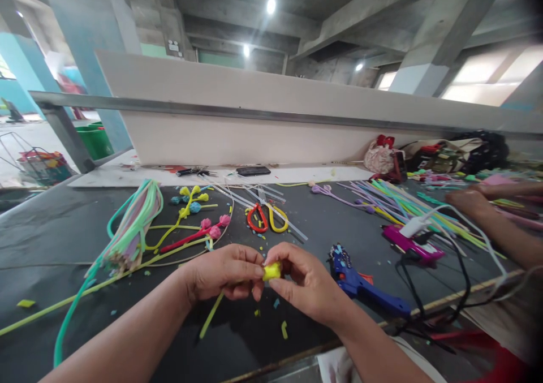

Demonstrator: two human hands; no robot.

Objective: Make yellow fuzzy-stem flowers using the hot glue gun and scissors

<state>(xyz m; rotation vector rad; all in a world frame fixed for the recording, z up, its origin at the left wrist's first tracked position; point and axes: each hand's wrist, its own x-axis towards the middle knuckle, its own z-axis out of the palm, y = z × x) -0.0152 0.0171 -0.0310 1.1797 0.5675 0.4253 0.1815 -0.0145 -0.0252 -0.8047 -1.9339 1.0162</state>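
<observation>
My left hand and my right hand meet over the dark table, both pinched on a small yellow rolled piece. A yellow-green strip hangs down from under my left hand onto the table. Just beyond my hands lie scissors with red and yellow handles and a stem with pink rolled buds. A blue glue gun lies right of my right hand.
A bundle of pastel strips lies at left, and a stem with yellow and blue buds behind it. Another person's hand reaches over loose coloured strips at right, near a pink glue gun and cables. A phone lies by the white board.
</observation>
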